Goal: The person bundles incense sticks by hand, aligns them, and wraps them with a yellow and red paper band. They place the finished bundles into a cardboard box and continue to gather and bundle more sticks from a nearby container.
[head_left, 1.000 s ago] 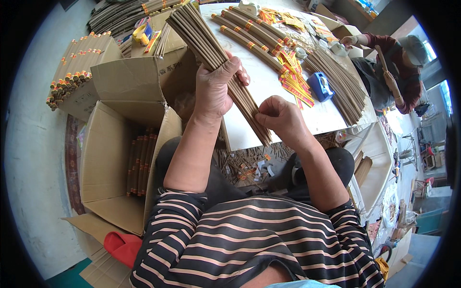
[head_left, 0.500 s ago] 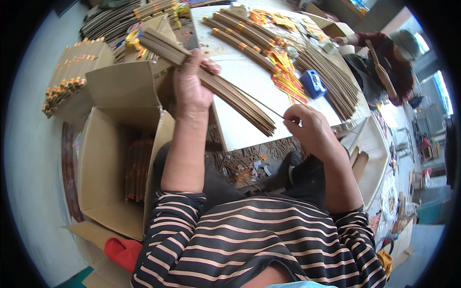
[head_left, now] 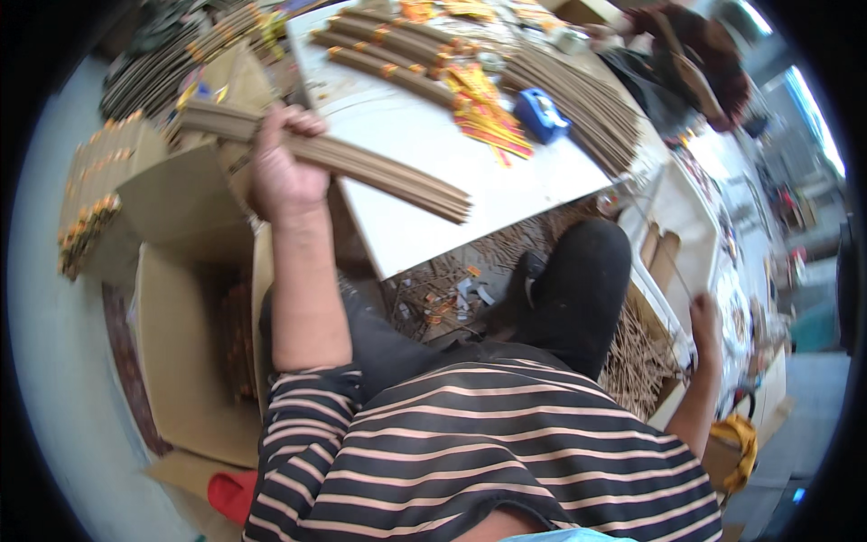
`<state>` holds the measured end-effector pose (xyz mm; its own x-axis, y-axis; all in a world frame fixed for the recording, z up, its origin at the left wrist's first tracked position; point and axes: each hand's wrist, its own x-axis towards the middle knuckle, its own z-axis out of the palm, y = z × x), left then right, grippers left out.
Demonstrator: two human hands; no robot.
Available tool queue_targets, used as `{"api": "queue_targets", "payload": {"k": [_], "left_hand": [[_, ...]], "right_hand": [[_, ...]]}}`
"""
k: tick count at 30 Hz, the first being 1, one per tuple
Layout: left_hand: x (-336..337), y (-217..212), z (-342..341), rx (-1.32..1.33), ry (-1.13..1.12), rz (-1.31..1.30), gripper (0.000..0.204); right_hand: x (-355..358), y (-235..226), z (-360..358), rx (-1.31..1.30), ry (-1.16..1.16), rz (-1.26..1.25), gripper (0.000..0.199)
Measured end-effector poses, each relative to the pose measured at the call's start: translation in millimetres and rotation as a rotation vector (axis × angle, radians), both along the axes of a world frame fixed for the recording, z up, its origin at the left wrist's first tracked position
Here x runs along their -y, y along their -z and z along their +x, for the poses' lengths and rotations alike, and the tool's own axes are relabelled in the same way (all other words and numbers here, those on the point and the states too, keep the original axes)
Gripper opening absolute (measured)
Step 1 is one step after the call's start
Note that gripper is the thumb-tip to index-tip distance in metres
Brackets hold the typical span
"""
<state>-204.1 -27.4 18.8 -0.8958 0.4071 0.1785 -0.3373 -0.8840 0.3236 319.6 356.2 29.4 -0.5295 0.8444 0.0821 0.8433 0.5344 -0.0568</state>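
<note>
A bundle of thin brown incense sticks [head_left: 388, 179] lies across my left hand [head_left: 289, 167], whose fingers are wrapped round it. Its right end hangs over the white table [head_left: 388, 239]. Far to the right, my right hand [head_left: 706, 323] is closed on the lower end of one thin stick [head_left: 670, 255], which slants up and left past a white tray [head_left: 700, 194]. The hand is a little blurred. Below that tray, beside my right knee, many loose thin sticks [head_left: 637, 361] fill a box.
On the table are banded stick bundles [head_left: 393, 77], red and yellow paper strips [head_left: 488, 117], a blue tape dispenser [head_left: 542, 116] and a large stick pile [head_left: 578, 108]. An open cardboard box [head_left: 172, 334] stands at my left. A co-worker [head_left: 695, 63] is at the far right.
My right hand has moved from beside the bundle far right and down, carrying one stick away. My left hand still grips the bundle. The view has shifted to the right.
</note>
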Motion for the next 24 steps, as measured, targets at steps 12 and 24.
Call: {"api": "queue_targets", "payload": {"k": [12,24], "left_hand": [[-18.5,-2.0,30.9,0.075,0.25,0.115,0.012],[-16.9,11.4,41.6,0.006,0.123,-0.22,0.012]], "right_hand": [[124.5,-29.0,-248.6,-0.534,-0.568,-0.875,0.031],[243.5,10.1,-341.5,-0.262,-0.491,-2.076,0.028]]}}
